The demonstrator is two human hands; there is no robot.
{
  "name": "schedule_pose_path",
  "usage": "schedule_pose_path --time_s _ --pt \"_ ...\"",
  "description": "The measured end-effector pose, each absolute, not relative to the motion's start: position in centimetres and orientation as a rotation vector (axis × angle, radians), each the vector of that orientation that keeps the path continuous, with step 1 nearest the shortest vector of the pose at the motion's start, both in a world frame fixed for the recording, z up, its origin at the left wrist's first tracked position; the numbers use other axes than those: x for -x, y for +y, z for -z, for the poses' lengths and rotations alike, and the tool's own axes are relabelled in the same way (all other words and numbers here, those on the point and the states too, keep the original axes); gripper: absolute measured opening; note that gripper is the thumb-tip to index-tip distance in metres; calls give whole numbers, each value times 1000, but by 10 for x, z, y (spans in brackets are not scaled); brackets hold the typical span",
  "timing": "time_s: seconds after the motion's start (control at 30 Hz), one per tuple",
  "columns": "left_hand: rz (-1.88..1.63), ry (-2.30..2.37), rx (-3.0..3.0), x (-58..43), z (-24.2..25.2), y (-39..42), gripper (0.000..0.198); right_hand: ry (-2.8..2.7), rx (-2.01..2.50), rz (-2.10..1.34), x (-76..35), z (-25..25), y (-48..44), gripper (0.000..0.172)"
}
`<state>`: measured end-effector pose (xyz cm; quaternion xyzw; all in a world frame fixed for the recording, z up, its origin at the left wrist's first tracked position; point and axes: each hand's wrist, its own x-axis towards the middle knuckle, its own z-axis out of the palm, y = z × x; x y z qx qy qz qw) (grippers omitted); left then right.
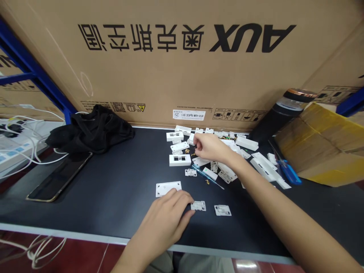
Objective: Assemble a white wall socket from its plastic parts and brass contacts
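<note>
My left hand [170, 214] rests low over the table, its thumb and forefinger closed on the left end of a small white plastic plate [199, 206]. A similar plate [222, 210] lies to the right, and a larger white cover [165, 187] is partly hidden behind the fingers. Farther back, my right hand [212, 146] is closed in a pinch over the heap of white parts; what it holds, if anything, is hidden. Small brass-coloured pieces [187, 151] lie just left of it. White rectangular frames [180, 160] and a blue screwdriver [206, 175] are nearby.
A tall cardboard box [159, 76] stands behind the dark table [113, 182]. On the right are a black cylinder [270, 117], a yellow-taped carton [324, 144] and a blue-handled tool [290, 172]. A phone [59, 178], black cloth [91, 131] and white cables [34, 146] lie left.
</note>
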<state>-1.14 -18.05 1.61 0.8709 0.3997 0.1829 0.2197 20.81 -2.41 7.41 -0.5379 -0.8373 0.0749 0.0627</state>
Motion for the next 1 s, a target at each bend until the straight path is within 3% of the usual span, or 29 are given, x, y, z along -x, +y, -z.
schedule_pose_path --time_s 0.3,0.6,1.0 --pt "-489 1091 -2387 12 -16 -180 12 -2403 1110 -885 -239 -63 -115 4" --pt "-501 1101 -2403 12 -14 -180 12 -2520 1132 -802 -242 -45 -128 2" --pt "-562 1100 -2387 14 -12 -182 19 -2641 1102 -655 -246 -47 -130 17"
